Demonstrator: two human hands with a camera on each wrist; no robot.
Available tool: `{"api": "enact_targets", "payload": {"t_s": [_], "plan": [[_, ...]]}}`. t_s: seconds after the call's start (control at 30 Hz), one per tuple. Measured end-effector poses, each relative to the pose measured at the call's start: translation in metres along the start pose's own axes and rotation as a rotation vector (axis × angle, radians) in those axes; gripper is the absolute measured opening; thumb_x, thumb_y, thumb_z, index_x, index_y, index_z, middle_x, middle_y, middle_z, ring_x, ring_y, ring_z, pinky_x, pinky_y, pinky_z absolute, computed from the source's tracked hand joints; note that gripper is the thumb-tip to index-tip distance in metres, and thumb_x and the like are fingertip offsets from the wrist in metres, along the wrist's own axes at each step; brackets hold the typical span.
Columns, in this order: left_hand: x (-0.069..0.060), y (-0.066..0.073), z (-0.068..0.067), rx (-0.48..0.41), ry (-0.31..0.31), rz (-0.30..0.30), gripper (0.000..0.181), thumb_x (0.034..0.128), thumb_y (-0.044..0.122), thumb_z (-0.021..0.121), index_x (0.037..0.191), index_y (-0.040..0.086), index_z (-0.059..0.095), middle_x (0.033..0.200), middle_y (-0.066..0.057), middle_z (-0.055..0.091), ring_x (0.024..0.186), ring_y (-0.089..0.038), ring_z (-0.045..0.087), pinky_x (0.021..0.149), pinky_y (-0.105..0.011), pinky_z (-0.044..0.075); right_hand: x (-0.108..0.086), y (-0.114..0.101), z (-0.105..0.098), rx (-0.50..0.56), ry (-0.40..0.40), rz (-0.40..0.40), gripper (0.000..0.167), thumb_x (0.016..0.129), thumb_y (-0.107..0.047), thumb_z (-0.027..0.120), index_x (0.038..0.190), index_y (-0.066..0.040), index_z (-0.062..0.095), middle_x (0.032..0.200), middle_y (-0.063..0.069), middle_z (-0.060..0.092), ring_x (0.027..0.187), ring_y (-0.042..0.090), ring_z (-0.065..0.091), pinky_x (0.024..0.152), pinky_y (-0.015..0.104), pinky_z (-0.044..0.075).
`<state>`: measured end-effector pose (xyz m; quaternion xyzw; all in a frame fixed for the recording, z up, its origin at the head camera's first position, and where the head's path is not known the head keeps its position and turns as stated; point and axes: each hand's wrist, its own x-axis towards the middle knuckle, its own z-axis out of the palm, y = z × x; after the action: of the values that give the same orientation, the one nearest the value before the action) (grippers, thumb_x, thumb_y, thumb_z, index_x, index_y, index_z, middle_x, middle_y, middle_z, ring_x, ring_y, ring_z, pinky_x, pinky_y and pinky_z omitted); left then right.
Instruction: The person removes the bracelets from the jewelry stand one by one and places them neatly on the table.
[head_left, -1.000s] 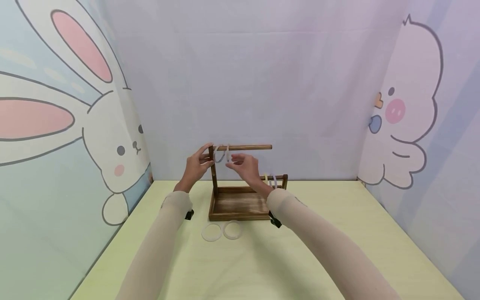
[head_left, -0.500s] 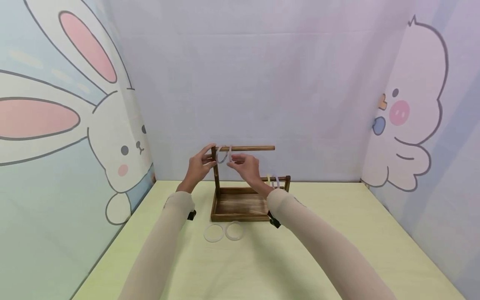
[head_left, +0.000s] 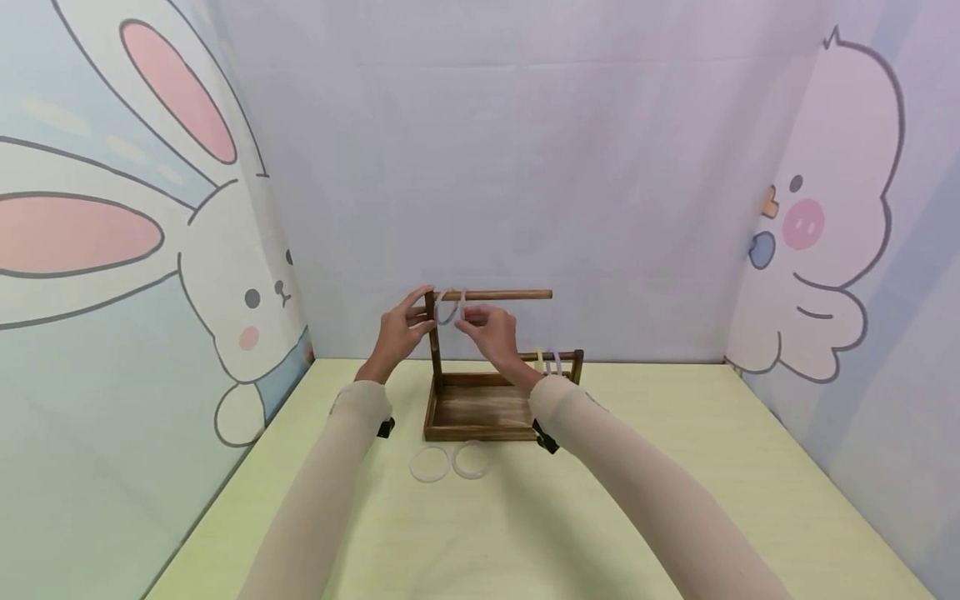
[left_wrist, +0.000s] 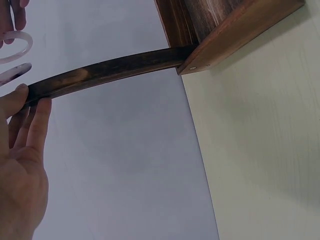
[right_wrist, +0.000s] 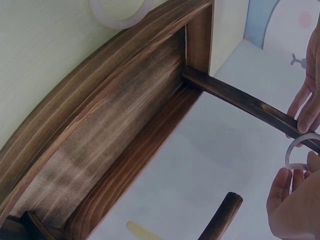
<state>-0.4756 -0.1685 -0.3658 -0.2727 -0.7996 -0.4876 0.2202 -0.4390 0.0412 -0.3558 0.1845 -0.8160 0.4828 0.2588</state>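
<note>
My left hand [head_left: 397, 335] grips the top of the dark wooden post [left_wrist: 110, 69], thumb on one side and fingers on the other. From the upper wooden rod [head_left: 513, 294] hang two bangles close to that post. The inner bangle [left_wrist: 16, 74] is pale with dark patches. A whitish bangle [right_wrist: 288, 152] hangs just right of it, and my right hand [head_left: 495, 335] pinches its lower edge between thumb and fingertips. In the left wrist view, only some fingers of the right hand show at the upper left corner.
The stand's tray [head_left: 480, 434] rests on the pale table. A yellow bangle [head_left: 538, 358] and a lavender bangle [head_left: 558, 362] hang on the lower rod, partly behind my right forearm. Before the tray lie a clear-white bangle [head_left: 429, 482] and another whitish bangle [head_left: 471, 477].
The head view has turned slightly, so the stand appears a little further right. Both hands keep their places on the post and the whitish bangle.
</note>
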Motion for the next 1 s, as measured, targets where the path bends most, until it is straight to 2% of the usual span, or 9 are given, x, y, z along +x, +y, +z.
{"api": "enact_targets", "payload": {"t_s": [0.57, 1.0], "plan": [[0.001, 0.0, 0.0, 0.0, -0.006, -0.022, 0.072, 0.0926, -0.007, 0.073, 0.152, 0.029, 0.054, 0.136, -0.02, 0.066, 0.121, -0.035, 0.068, 0.098, -0.042, 0.06, -0.003, 0.005, -0.003, 0.039, -0.004, 0.024, 0.021, 0.098, -0.019, 0.075, 0.114, -0.005, 0.078, 0.107, 0.01, 0.079, 0.1, 0.021, 0.076, 0.089, 0.04, 0.063], [-0.001, 0.003, 0.0, 0.041, 0.0, -0.017, 0.072, 0.0939, -0.005, 0.073, 0.155, 0.026, 0.05, 0.129, -0.023, 0.069, 0.118, -0.037, 0.069, 0.098, -0.046, 0.06, -0.007, 0.009, -0.012, 0.058, 0.04, 0.06, 0.023, 0.1, -0.017, 0.072, 0.119, -0.003, 0.076, 0.11, 0.013, 0.078, 0.103, 0.024, 0.076, 0.089, 0.042, 0.064]]}}
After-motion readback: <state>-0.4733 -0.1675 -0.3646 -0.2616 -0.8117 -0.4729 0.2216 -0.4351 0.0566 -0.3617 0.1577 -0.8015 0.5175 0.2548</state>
